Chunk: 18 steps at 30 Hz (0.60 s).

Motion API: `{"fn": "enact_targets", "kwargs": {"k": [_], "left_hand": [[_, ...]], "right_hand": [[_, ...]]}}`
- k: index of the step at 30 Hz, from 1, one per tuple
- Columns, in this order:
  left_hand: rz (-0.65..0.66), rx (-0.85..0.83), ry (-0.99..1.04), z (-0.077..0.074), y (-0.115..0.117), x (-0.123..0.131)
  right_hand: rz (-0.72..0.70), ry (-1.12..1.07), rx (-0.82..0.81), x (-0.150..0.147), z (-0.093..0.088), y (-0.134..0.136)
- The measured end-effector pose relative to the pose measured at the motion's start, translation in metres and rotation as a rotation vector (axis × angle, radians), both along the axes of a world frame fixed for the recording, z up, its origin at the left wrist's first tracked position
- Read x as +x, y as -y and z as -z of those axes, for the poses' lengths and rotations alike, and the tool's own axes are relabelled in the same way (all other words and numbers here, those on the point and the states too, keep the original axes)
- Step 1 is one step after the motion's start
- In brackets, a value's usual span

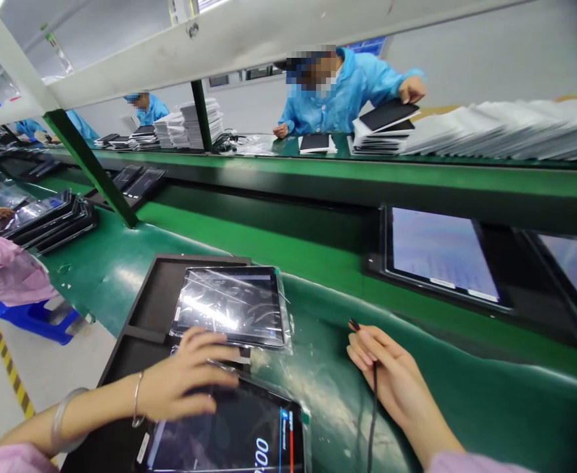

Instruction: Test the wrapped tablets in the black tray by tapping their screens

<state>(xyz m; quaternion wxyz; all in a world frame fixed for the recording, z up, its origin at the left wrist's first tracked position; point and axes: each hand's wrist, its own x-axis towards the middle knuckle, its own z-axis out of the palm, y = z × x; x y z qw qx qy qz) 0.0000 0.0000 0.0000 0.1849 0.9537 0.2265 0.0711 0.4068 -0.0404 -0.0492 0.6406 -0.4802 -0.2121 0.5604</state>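
Green bench (318,394): bagged tablets are carried in a black tray (155,295).
Left hand (184,384): laid flat, ungripping, on near tablet (234,433).
Right hand (392,381): black cable (373,420) is pinched.

two tablets (232,305) in tray (155,295) | cable (372,407) right of tray

Little can be read. On the lit tablet screen (229,437) at the bottom centre of the frame, large white digits "00" follow a colon, the rest cut off by the lower edge. A vertical line of small white print on a blue strip beside them is too blurred to make out. Text on the screen (441,253) at right is illegible.
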Motion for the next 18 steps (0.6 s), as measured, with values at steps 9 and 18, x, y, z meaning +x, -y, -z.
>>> {"fn": "enact_targets", "kwargs": {"k": [9,18], "left_hand": [[-0.263,0.392,-0.054,0.011,-0.107,-0.020],[-0.192,0.432,-0.132,0.012,-0.087,-0.029]], "right_hand": [[0.004,0.024,-0.022,0.002,-0.003,0.002],[-0.039,0.091,-0.036,0.004,-0.001,0.000]]}}
